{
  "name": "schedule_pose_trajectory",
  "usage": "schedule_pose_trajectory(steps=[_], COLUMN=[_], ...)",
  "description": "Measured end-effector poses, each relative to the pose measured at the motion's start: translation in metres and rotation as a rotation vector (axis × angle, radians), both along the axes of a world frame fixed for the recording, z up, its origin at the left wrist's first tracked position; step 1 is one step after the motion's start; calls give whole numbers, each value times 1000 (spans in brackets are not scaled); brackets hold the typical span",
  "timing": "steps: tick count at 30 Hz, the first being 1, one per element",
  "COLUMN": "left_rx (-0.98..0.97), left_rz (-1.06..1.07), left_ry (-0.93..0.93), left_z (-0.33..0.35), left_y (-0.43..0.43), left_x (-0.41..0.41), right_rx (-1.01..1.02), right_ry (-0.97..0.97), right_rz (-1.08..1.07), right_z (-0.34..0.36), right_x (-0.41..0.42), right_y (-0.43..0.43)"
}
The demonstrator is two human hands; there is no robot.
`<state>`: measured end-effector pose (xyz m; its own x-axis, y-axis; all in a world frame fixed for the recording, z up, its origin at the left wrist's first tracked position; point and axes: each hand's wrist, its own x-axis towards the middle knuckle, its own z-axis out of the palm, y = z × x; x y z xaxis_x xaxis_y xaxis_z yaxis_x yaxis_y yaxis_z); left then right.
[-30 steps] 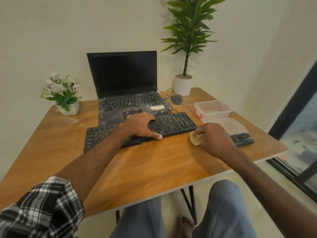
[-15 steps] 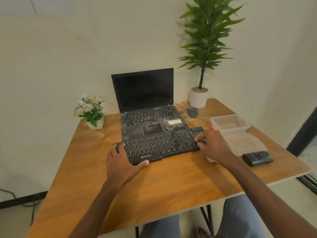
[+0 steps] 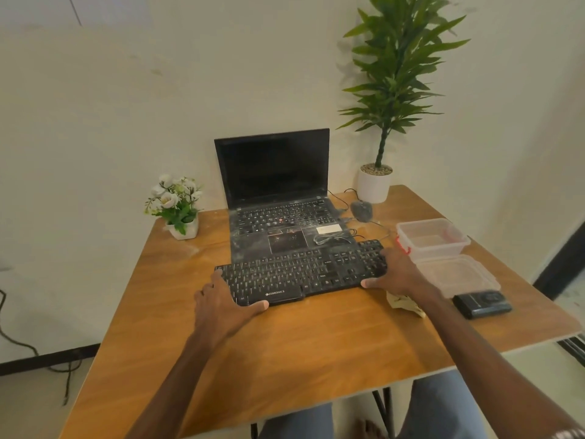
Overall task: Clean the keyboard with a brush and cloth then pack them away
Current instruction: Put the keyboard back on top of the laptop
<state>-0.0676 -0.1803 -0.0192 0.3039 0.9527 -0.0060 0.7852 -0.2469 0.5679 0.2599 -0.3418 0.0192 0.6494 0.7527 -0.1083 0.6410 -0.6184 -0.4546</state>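
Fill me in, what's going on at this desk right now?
A person holds the black keyboard at both ends, left grip on its left end, right grip on its right. It lies in front of the dusty open laptop. A crumpled cloth lies on the table by the right wrist; the clear container and its lid sit empty alongside.

Bare table (image 3: 316, 350) in front of the keyboard (image 3: 300, 274) leaves passing room. The laptop (image 3: 275, 223) sits tight against its back edge; a plastic box (image 3: 432, 239), lid (image 3: 459, 274) and black device (image 3: 482, 304) crowd its right end.
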Motion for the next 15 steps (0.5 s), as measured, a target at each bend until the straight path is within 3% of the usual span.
schedule_pose_trajectory(steps=[8, 15], left_rx=[12, 64], left_rz=[2, -27], left_ry=[-193, -369], left_z=[15, 55], left_y=[8, 45], left_x=[-11, -1], right_rx=[83, 223], right_ry=[20, -14], right_rz=[-25, -26], right_z=[13, 68], right_x=[10, 24], right_y=[7, 39])
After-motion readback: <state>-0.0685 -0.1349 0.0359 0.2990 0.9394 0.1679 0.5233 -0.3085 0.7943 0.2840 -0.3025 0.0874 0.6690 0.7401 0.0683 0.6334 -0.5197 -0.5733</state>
